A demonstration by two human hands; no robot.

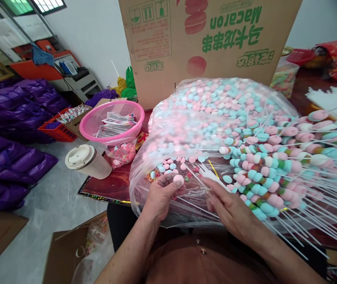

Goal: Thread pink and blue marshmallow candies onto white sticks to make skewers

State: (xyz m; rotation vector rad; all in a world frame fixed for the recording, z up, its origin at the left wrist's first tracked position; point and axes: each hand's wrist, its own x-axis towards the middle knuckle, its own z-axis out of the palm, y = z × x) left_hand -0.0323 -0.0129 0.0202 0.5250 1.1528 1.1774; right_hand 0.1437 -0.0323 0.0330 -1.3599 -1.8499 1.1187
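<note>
My left hand (164, 193) pinches a round pink marshmallow (178, 179) between thumb and fingers. Just to the right, my right hand (223, 199) has its fingers closed around a thin white stick (194, 175), whose tip points up and left toward the marshmallow. More white sticks (208, 170) lie by the right fingers. Behind both hands, a clear plastic bag (140, 175) spreads over the table, full of loose pink, blue and white marshmallows (204, 98). Threaded marshmallow skewers (263, 185) are heaped at the right, their bare stick ends pointing toward me.
A pink basket (112, 140) of flat packets stands at the left, with a white lidded cup (88, 161) before it. A large cardboard box (168, 83) rises at the back. Purple bundles (5, 165) and an open carton (53, 252) are on the floor.
</note>
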